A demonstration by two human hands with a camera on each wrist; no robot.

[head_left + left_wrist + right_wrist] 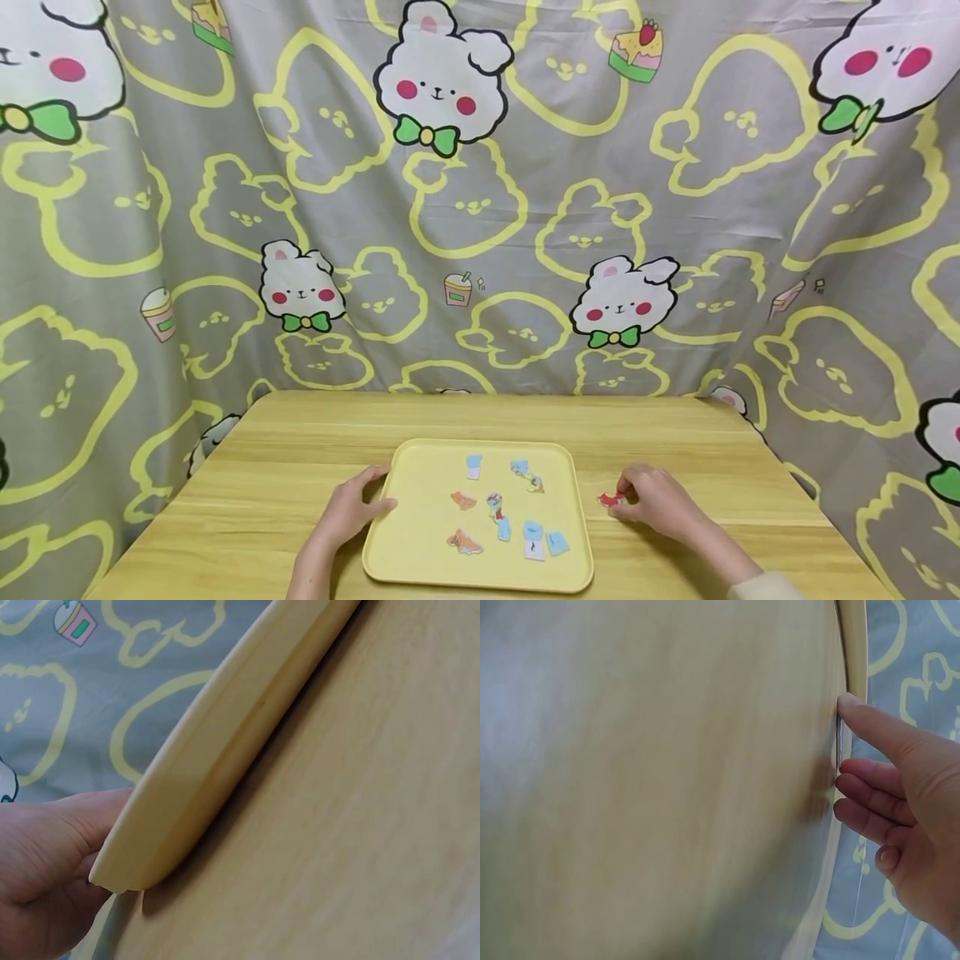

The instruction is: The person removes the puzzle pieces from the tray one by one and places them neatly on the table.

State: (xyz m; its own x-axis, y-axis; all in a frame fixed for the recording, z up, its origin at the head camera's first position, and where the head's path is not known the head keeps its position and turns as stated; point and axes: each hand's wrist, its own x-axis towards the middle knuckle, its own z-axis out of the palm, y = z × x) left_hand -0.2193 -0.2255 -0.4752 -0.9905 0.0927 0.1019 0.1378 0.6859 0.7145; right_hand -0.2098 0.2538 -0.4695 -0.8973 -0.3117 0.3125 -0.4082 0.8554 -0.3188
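My left hand (348, 508) holds the left rim of a yellow tray (390, 550), its thumb over the edge. In the left wrist view the fingers (82, 817) reach behind the tray's wall (187, 765). Right of the tray, my right hand (656, 500) pinches a small flat red cut-out piece (609, 500) low at the table. The right wrist view shows the thumb (870, 724) and fingertips at the table surface, the piece seen only as a thin edge. On the tray lie several flat pieces, among them an orange one (465, 542) and a light-blue one (557, 543).
The tray sits on a wood-grain table (315, 425) near its front edge. A grey curtain (480, 217) with bunny prints hangs behind and along both sides. More blue-and-white pieces (533, 546) and a second orange piece (463, 500) lie spread over the tray.
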